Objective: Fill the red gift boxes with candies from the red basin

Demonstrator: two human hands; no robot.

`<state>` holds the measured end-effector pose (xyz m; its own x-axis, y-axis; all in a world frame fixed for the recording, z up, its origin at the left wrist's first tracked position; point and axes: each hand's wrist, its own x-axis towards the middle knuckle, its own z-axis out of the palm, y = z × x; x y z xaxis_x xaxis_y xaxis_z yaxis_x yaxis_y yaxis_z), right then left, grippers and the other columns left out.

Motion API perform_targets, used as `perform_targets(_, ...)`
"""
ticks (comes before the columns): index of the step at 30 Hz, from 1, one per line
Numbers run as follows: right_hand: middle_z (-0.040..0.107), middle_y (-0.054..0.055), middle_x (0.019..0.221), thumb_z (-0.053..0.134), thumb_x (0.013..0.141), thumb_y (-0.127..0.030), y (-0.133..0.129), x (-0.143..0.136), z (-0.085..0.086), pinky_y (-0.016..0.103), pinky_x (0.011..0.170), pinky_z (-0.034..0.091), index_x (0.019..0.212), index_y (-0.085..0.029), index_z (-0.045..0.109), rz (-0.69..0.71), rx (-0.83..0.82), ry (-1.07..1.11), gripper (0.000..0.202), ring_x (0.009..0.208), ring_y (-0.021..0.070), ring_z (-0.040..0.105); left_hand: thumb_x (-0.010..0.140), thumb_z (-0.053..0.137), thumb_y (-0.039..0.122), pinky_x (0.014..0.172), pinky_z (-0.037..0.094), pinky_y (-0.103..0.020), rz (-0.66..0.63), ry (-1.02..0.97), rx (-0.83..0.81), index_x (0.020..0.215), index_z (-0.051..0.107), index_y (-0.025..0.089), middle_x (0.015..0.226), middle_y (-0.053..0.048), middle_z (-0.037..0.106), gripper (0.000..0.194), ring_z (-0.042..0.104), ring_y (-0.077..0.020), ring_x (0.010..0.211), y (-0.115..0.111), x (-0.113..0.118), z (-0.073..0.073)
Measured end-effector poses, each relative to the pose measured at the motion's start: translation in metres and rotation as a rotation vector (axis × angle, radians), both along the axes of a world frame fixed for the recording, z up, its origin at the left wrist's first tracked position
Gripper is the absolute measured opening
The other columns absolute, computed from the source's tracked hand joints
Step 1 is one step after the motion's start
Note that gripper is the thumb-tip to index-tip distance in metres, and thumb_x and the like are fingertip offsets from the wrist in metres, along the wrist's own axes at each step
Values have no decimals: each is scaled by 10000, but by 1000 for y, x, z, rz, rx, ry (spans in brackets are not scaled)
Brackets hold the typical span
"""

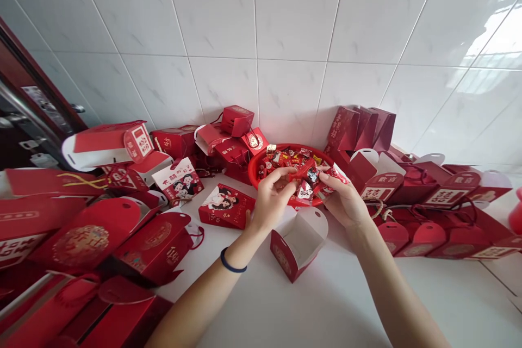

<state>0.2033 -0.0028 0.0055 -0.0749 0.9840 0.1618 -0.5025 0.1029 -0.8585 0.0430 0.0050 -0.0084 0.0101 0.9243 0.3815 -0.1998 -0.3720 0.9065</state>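
My left hand (272, 196) and my right hand (343, 197) meet over the near edge of a red plastic basin (253, 169), which is heaped with wrapped candies (291, 157). Small red-wrapped candies (305, 189) are pinched between the fingers of my left hand. The fingers of my right hand are closed on wrapped candies too, one with a white and red wrapper (337, 173). How many each hand holds I cannot tell. Just below the hands, an open red gift box (294, 244) with a white inside stands on the white table.
A closed red box with a cartoon couple (224, 206) lies left of the basin. Piles of red boxes (150, 244) fill the left side. Rows of open red boxes (379, 179) stand at the right. A white tiled wall (289, 87) rises behind the table (265, 304).
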Motion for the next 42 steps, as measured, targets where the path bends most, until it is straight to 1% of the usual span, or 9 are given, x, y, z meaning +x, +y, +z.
perform_targets(5,759,26,877,838,667,-351,4,-6,3,288,745,615,897,-238,727,-24,-18,9,280,779,186,717,695,779,395,770,624,-374,-88,-106,-98,943,713,198,880,-33,744,324,738,-236,837,4,-6,3)
perform_targets(10,754,4,844,834,636,-323,8,4,7,280,702,610,840,-250,733,-129,-38,36,238,754,171,706,639,823,333,748,627,-345,-59,-193,-115,828,697,183,812,-5,707,273,715,-182,755,3,-9,9)
perform_targets(16,687,-5,712,834,721,-334,1,11,6,264,606,509,822,-213,755,-234,176,-413,176,643,149,600,600,838,296,745,580,-303,-31,-181,-141,735,662,165,781,-3,679,257,661,-140,731,2,-8,9)
perform_targets(19,666,-1,739,795,787,-375,-6,2,8,253,614,469,799,-199,747,-201,289,-549,183,668,142,555,601,835,302,708,552,-293,-10,-89,-103,702,650,175,747,-2,673,247,639,-144,709,1,-7,4)
perform_targets(23,625,-15,707,756,835,-407,-12,-6,10,234,582,439,806,-202,731,-169,328,-565,209,637,127,514,633,835,322,692,556,-299,29,1,-35,652,619,198,721,-1,664,250,645,-162,710,-2,-7,3)
perform_targets(30,720,3,863,830,771,-376,-10,-10,3,276,728,527,956,-227,764,-129,292,-476,246,783,173,627,659,832,291,755,591,-305,48,-56,4,836,655,202,836,-21,707,266,707,-184,803,-4,-8,6)
perform_targets(35,716,8,818,798,792,-338,-11,-8,5,276,654,504,896,-216,757,-131,307,-562,166,713,166,611,679,820,301,761,579,-309,-29,39,-27,979,713,191,834,-29,730,336,707,-201,824,-5,-12,10)
perform_targets(39,694,1,765,791,780,-314,-12,-4,8,264,604,485,864,-209,744,-130,324,-622,142,661,155,593,677,825,347,744,556,-299,-115,20,-109,889,787,177,874,-53,765,274,697,-208,830,-4,-14,14)
perform_targets(42,686,3,764,800,771,-320,-14,-3,11,261,587,477,879,-205,738,-106,321,-633,170,653,151,586,637,852,362,704,527,-282,-121,-51,-149,736,782,177,741,-24,720,222,648,-166,728,-2,-16,15)
